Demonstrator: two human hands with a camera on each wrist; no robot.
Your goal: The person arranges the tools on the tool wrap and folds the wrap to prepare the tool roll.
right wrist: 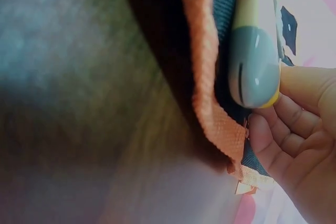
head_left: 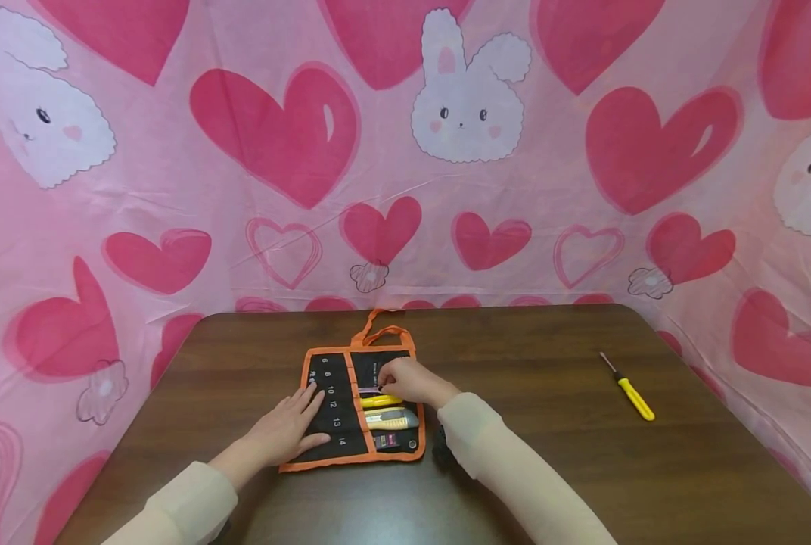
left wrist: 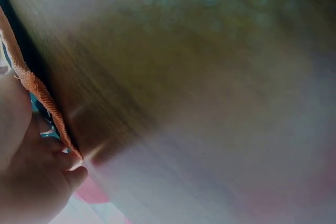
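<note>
My left hand (head_left: 281, 429) lies flat and spread on the tool pouch (head_left: 351, 424), presumably steadying it against the bench (head_left: 521, 371), while my right hand (head_left: 412, 381) seems to pinch a screwdriver (head_left: 368, 390) over its pockets.

Orange-edged black tool pouch (head_left: 343, 401), flat

Curtained workspace, room type unclear: heart-patterned cloth (head_left: 385, 136) behind brown table (head_left: 514, 378).
</note>
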